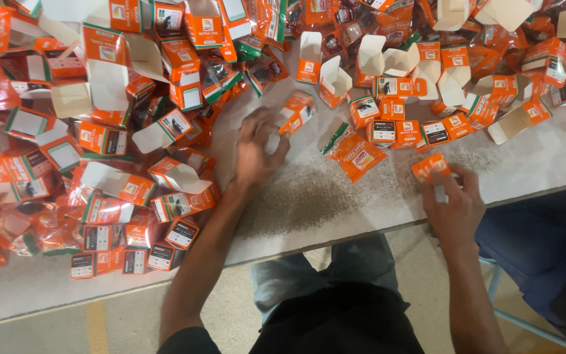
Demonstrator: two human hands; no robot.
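Boxes everywhere, basically. Left hand [257, 147] is closed around a small orange carton [294, 113] near the middle of the desk [322, 196], right hand [453, 206] pinches another little orange box [431, 166] by the front edge. Looks like thin card, so probably super light and easy to crush; I'd grip the flat sides, not the open flaps. An orange sachet [355, 154] lies between the hands, with heaps of open cartons [99, 131] piled well off to the left.

orange-and-white cartons [106, 139], perhaps green-edged, on speckled grey table [335, 196].
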